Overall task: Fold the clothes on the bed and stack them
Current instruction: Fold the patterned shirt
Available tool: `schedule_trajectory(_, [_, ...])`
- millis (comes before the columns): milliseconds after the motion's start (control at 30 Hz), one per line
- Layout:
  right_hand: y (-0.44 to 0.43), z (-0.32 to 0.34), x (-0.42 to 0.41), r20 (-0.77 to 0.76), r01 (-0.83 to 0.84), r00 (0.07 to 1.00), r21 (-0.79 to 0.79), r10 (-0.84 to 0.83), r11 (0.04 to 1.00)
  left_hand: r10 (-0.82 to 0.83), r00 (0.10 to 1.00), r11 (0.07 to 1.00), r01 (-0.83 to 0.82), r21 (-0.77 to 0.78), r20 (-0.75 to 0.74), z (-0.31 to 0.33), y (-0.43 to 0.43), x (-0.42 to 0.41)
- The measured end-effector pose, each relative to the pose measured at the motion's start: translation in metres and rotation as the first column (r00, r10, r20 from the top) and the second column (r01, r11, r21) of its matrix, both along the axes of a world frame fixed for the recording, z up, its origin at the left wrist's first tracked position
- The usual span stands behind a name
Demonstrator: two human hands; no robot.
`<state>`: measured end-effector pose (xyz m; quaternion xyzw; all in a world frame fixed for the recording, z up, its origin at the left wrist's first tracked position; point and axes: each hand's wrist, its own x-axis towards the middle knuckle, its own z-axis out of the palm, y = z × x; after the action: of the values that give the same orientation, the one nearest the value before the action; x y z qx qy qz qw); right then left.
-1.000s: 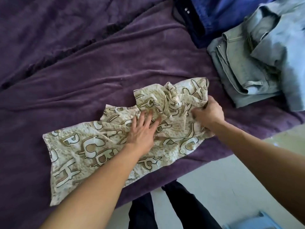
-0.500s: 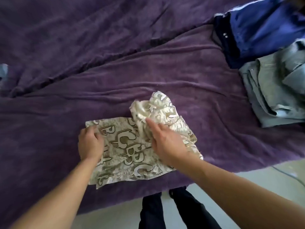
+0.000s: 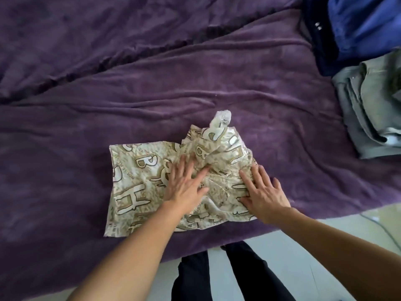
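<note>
printed garment [image 3: 134,192]: cream with tan letters, lying on the purple blanket [image 3: 217,88] at lower centre of the frame, near the bed's front edge. left part lies flat and roughly squared. right part is rumpled, with a bunched peak rising at its upper edge, just above centre.

left hand [image 3: 184,187]: flat on the middle of the garment, palm down. fingers straight and spread, pointing toward the top of the frame. grasps nothing, only presses on fabric.

right hand [image 3: 265,195]: flat on the garment's right side, palm down. fingers straight and spread, released, tips toward the rumpled part. outer fingers lie at the garment's right edge, next to the blanket.

the 2 hands sit side by side, apart, with wrinkled fabric between them.

right edge of frame: pale jeans [image 3: 368,118], folded, on the blanket, well apart from the printed garment. above them, in the upper right corner: blue cloth [image 3: 360,27] over something darker navy.

bottom centre: 2 legs in dark trousers [image 3: 245,274] on a pale floor [image 3: 329,233], close against the bed edge.
</note>
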<state>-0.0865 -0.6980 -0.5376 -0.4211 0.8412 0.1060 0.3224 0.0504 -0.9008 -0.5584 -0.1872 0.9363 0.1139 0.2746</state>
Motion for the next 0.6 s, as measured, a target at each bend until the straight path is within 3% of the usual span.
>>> schedule_trajectory(67, [0.002,-0.003,-0.006,0.090,0.060,0.994,-0.047,-0.056,0.997,-0.034,0.998,0.999,0.033,0.010,0.051,-0.011,-0.005,-0.002])
schedule_trajectory(100, [0.000,-0.002,-0.013,0.110,0.146,0.985,-0.143,-0.131,0.979,-0.048,0.997,0.999,0.047,0.009,0.053,-0.016,-0.008,-0.003])
schedule_trajectory(200, [-0.014,-0.001,-0.043,0.074,0.405,0.909,-0.389,-0.410,0.828,-0.090,0.996,0.996,0.090,0.028,0.024,-0.020,-0.016,-0.005])
schedule_trajectory(267, [-0.034,-0.003,-0.053,0.160,0.542,0.839,-0.335,-0.520,0.771,-0.097,0.995,0.993,0.096,0.073,0.017,-0.016,-0.019,-0.005])
schedule_trajectory(333, [-0.054,-0.007,-0.050,0.242,0.559,0.827,-0.252,-0.508,0.790,-0.069,0.998,0.989,0.069,0.132,-0.005,-0.009,-0.025,-0.004])
schedule_trajectory(400, [-0.065,-0.005,-0.045,0.327,0.587,0.799,-0.246,-0.504,0.771,0.063,0.986,0.977,-0.029,0.213,-0.157,0.007,-0.039,0.000])
schedule_trajectory(500, [-0.070,0.019,-0.036,0.442,0.711,0.696,-0.319,-0.565,0.626,0.309,0.839,0.939,-0.194,0.286,-0.447,0.036,-0.080,0.024])
schedule_trajectory(600, [-0.084,0.064,-0.002,0.445,0.734,0.675,-0.487,-0.588,0.474,0.438,0.734,0.899,-0.370,0.235,-0.519,0.056,-0.140,0.067])
